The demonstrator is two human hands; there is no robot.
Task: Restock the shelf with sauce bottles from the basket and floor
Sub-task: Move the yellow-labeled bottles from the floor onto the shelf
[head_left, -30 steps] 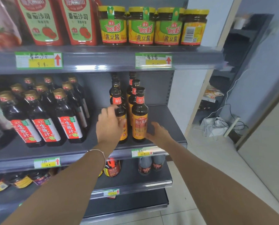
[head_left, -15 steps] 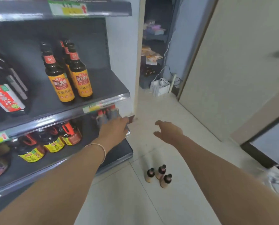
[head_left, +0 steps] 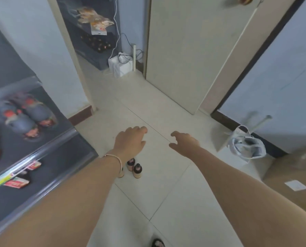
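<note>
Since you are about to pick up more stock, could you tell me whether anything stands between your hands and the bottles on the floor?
Nothing visible does. The bottles stand on bare floor beside the shelf, just under the left hand, whose wrist partly hides one from the camera. The right hand is open to their right, with only tile between.

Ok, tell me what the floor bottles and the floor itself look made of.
Floor bottles: probably glass or glossy plastic, dark caps over pale bodies; too blurred to decide. Floor: pale glazed ceramic tile, judging by thin grout lines and a soft sheen.
</note>
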